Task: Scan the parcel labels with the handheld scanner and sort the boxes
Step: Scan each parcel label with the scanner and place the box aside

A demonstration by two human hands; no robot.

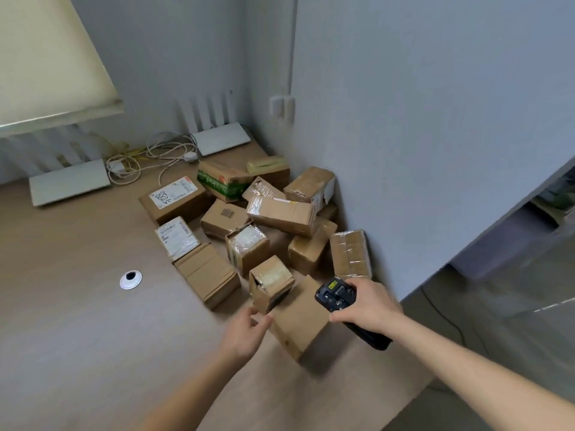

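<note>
Several brown cardboard parcels are piled on the desk (71,321) against the right-hand wall. My right hand (368,303) grips a black handheld scanner (337,295), its head over the near end of the pile. My left hand (247,332) reaches up to a small taped box (270,283), fingers apart and touching its lower front corner. That small box rests on a larger plain box (300,321) at the desk's near edge. Two boxes at the left show white labels: one with handwritten digits (172,194) and one lower down (176,237).
Two white routers (70,185) (221,139) with antennas and a tangle of cables (152,157) lie at the back of the desk. A round cable grommet (130,279) sits left of the pile. The desk's right edge drops to the floor by a grey partition (435,150).
</note>
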